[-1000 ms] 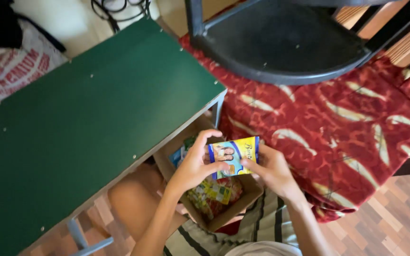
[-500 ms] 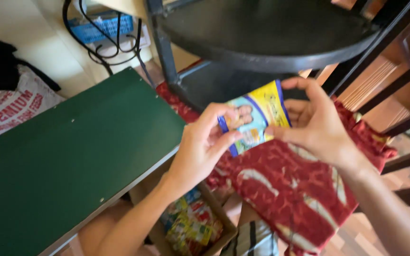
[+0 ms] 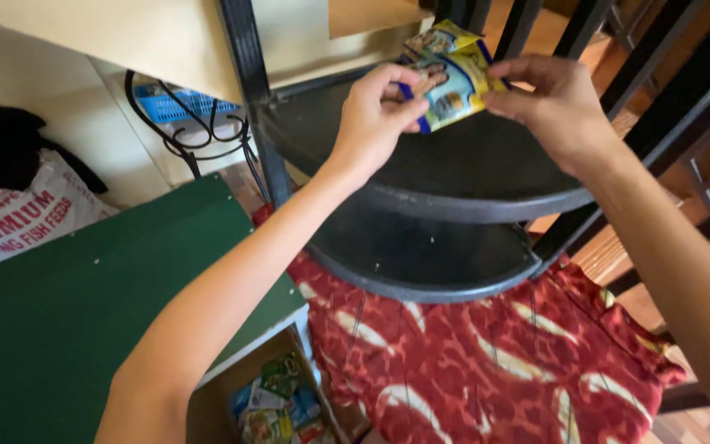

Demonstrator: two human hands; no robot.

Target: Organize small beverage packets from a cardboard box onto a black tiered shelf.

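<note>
Both of my hands hold a yellow and blue snack packet [image 3: 452, 74] above the upper black shelf [image 3: 454, 177] of a dark metal corner rack. My left hand [image 3: 371, 115] pinches the packet's left edge, and my right hand [image 3: 556, 107] grips its right edge. The packet hovers just over the shelf top, tilted up toward the back. Whether it touches the shelf I cannot tell.
A lower black shelf [image 3: 429, 263] sits under the upper one. A red patterned cloth [image 3: 486, 362] lies below. A green table [image 3: 59, 321] fills the left, with a cardboard box of colourful packets [image 3: 277, 407] beside it. A white printed sack [image 3: 18, 218] and a blue basket [image 3: 182, 103] stand at the back left.
My hands lifted the packet from over the cardboard box up to the upper shelf of the rack. The view tilted upward with them.
</note>
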